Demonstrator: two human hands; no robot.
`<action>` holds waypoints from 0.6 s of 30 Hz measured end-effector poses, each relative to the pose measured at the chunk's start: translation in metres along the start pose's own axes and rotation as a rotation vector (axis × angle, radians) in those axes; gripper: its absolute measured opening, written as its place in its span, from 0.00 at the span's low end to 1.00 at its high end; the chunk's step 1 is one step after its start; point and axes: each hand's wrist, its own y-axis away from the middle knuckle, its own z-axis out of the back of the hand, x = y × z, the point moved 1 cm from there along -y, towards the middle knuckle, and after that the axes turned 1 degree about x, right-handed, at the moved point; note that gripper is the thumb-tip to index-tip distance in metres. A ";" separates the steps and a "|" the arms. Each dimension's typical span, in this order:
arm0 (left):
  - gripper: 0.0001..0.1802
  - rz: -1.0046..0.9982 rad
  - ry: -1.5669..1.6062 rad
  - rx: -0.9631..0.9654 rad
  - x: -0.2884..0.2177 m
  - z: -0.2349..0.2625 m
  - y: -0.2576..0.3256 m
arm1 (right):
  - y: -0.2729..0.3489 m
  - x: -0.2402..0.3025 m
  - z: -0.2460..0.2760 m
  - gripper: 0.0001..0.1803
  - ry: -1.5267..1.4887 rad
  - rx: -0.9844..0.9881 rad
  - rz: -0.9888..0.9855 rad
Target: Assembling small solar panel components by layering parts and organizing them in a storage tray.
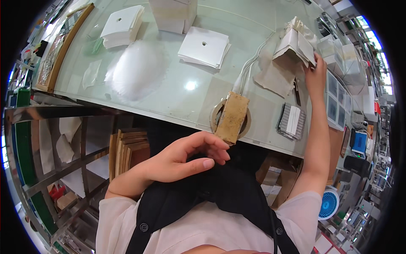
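Note:
My left hand (186, 156) hovers near my chest just below the table edge, fingers loosely curled, holding nothing. It is close to a tan block (231, 117) with white cables that rests over a round hole in the glass table (169, 93). My right hand (315, 76) is stretched out to the far right and grips the edge of a stack of folded beige paper bags (294, 44).
Two stacks of white square sheets (205, 46) (122, 25), a clear plastic sheet pile (135, 70) and a white box (173, 15) lie on the table. Grey striped pads (292, 121) and trays (336, 99) sit right. A blue fan (329, 204) stands below.

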 end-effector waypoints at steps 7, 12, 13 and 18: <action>0.21 0.001 0.015 -0.103 0.004 0.005 0.008 | -0.043 -0.046 -0.017 0.11 -0.351 0.059 -0.025; 0.20 0.029 0.008 -0.142 0.007 0.007 0.004 | -0.042 -0.037 -0.010 0.10 -0.620 0.160 -0.242; 0.20 0.033 0.007 -0.160 0.007 0.008 0.004 | -0.042 -0.023 -0.004 0.09 -0.461 0.109 -0.252; 0.18 -0.082 -0.209 -0.159 0.001 0.013 -0.013 | -0.043 -0.037 0.027 0.12 -0.217 0.051 -0.217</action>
